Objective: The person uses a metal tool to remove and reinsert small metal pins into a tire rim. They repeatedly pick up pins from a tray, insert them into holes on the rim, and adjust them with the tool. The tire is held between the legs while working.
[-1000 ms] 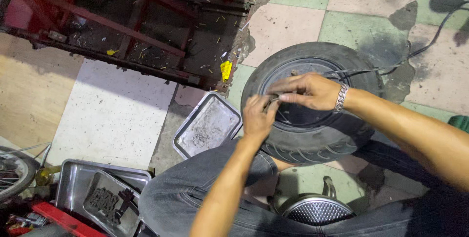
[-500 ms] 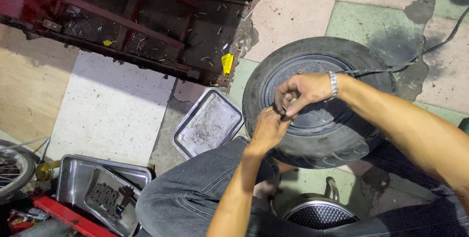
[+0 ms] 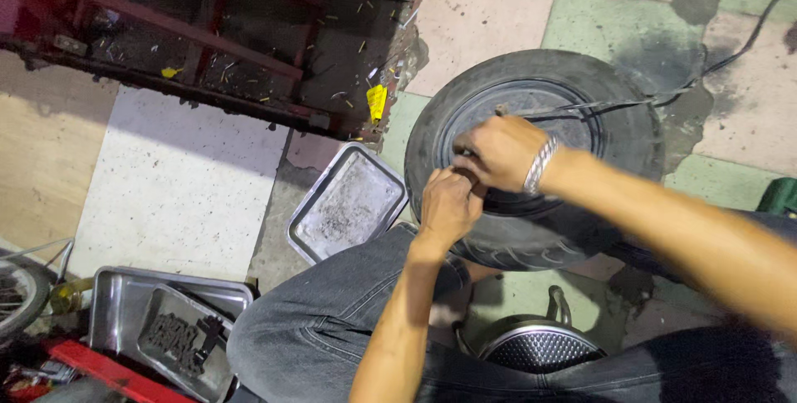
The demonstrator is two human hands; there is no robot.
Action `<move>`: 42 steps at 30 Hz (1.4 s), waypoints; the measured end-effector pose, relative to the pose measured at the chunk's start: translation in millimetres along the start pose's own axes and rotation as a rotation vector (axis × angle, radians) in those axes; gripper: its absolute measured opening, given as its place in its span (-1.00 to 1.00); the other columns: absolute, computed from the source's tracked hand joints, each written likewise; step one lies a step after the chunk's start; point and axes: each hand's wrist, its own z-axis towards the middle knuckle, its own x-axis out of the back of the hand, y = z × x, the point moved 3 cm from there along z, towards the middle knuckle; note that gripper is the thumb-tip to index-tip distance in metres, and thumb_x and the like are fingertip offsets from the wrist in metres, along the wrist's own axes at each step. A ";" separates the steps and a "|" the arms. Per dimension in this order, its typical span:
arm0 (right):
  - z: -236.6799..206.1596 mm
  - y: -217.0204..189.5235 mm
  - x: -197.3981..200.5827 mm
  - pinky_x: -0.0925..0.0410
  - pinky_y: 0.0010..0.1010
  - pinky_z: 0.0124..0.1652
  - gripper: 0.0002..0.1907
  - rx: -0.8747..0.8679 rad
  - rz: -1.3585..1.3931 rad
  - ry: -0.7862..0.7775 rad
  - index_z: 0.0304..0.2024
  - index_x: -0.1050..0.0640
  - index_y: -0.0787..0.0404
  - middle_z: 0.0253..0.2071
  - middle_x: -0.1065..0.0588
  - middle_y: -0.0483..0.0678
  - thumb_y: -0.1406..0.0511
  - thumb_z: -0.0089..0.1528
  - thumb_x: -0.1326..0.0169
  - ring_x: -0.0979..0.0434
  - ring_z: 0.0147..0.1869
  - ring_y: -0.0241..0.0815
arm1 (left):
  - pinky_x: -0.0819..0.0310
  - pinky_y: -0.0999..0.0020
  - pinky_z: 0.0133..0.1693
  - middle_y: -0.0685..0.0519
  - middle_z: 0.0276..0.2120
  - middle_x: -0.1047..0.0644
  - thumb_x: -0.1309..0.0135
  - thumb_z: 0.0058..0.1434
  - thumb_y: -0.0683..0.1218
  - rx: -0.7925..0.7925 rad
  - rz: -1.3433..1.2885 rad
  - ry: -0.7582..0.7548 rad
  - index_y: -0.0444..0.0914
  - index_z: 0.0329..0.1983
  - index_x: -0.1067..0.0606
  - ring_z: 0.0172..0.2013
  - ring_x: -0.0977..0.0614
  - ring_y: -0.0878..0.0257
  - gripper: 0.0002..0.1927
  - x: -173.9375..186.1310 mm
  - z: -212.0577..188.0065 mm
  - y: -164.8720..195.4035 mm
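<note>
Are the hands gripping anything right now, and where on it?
Both the left hand and right hand pinch at the tyre wheel's inner rim; what's between the fingers is hidden.

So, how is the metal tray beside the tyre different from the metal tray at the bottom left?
The tray beside the tyre lies alone on the floor and holds only dirt or fine grit; the tray at the bottom left holds a smaller tray with dark parts inside. The first lies close to the tyre that the left hand and right hand work on; the second lies farther away, near a red bar. Both are rectangular, grey metal, with rounded corners.
</note>
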 end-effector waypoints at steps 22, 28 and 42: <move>-46.0 35.9 -47.4 -0.46 -0.30 -0.31 -0.43 -0.197 0.706 0.053 0.02 -0.56 0.21 -0.40 -0.62 0.04 0.05 0.07 -0.30 -0.60 -0.33 0.03 | -0.45 0.14 -0.23 -0.07 -0.36 -0.61 -0.18 0.25 -0.03 0.215 -0.150 0.139 -0.29 -0.25 -0.62 -0.33 -0.60 0.01 -0.79 25.2 16.9 9.0; -89.3 64.8 -62.0 -0.52 -0.26 -0.20 -0.64 -0.151 0.256 0.074 -0.07 -0.68 0.21 -0.21 -0.65 0.15 0.10 0.25 -0.15 -0.71 -0.26 0.04 | -0.46 0.07 -0.34 -0.19 -0.50 -0.58 -0.29 0.16 0.17 0.816 -0.106 -0.012 -0.32 -0.15 -0.56 -0.43 -0.61 -0.10 -0.53 30.5 12.8 -17.1; -88.2 138.7 -15.1 -0.40 -0.26 -0.34 -0.60 -0.255 0.281 -0.400 -0.37 -0.68 0.21 -0.58 -0.57 -0.05 0.05 0.28 -0.04 -0.53 -0.47 -0.17 | -0.45 -0.03 -0.18 -0.13 -0.44 -0.60 -0.10 0.28 -0.04 0.121 0.082 -0.339 -0.24 -0.29 -0.57 -0.30 -0.62 -0.13 -0.83 14.3 4.4 2.6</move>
